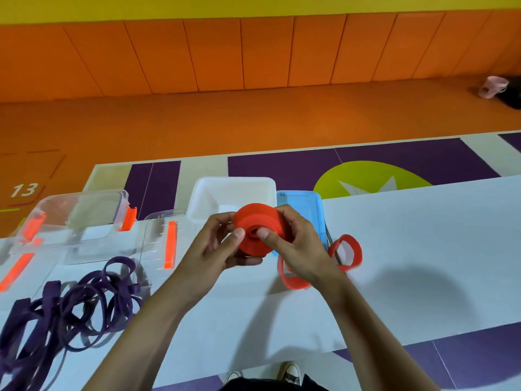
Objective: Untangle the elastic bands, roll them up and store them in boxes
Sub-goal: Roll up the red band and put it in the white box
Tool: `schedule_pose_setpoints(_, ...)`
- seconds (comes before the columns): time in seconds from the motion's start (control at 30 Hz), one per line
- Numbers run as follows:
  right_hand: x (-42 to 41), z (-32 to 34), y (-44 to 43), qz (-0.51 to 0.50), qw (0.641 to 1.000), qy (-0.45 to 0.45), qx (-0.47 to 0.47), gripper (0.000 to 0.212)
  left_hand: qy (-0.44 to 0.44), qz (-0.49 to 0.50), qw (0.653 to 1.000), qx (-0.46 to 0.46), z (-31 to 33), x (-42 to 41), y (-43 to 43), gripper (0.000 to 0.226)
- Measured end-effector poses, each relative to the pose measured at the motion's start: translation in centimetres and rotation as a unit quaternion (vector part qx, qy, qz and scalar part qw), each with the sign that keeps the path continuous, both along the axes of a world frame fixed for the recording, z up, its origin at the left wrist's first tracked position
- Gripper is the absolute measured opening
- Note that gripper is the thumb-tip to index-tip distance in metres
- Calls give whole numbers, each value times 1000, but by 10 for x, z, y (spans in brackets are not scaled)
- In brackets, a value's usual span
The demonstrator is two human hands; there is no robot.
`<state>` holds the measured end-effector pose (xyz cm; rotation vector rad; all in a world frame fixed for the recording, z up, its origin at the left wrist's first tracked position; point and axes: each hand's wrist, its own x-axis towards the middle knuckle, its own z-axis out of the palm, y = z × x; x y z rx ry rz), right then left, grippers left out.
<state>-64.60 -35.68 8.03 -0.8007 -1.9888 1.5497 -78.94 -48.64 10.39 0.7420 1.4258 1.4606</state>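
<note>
- Near left corner of the table [423,249]: the purple elastic bands [70,306] lie in one tangled heap, well apart from both hands.
- Near and right of the hands, the loose tail [345,256] of the red band loops on the tabletop and passes beneath the right wrist. Where it joins the roll is hidden.
- Over the middle of the table, the red roll [260,230] is held off the surface. Its flat face and core are turned toward the camera, so its axis runs near-to-far.
- The left hand [220,246] grasps the roll, thumb on the face beside the core and fingers curled behind and under it.
- The right hand [298,249] grasps it too, thumb pressed at the core and fingers wrapped over the right rim.
- The key relation is that the slack lies right and near of the grip, so the right hand is nearer to it. My read is that the tail wants winding on before boxing.
- Straight behind the roll, at the far edge, is an open white box [234,182], with a blue lid [307,201] just beside it on the right.
- Toward the far left are a clear lid [155,238] and a clear box [84,210], both with orange latches.
- The only legible writing is "13" [24,190] on the orange floor beyond the table; no brand is legible.
</note>
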Motion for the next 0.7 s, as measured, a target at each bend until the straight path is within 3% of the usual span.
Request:
schedule_pose_setpoints(0.07,2,4,0,-14,1000,-13,22,31,-22,-33,999,-22,5,-7,-1,38)
schedule_pose_setpoints(0.2,9,17,7,39,993,-82,77,43,199,-86,973,-76,24,-34,-5,41)
schedule_pose_setpoints(0.27,9,19,9,64,986,-110,104,47,255,-97,959,-80,34,-37,-4,50)
schedule_pose_setpoints(0.43,5,22,3,81,981,-119,132,48,303,-140,937,-100,40,-34,0,33)
schedule_pose_setpoints(0.57,4,14,4,69,980,-128,135,50,331,-147,925,-116,29,-31,-5,33)
schedule_pose_setpoints(0.7,5,16,7,55,990,-96,88,42,297,-103,947,-69,22,-22,-9,31)
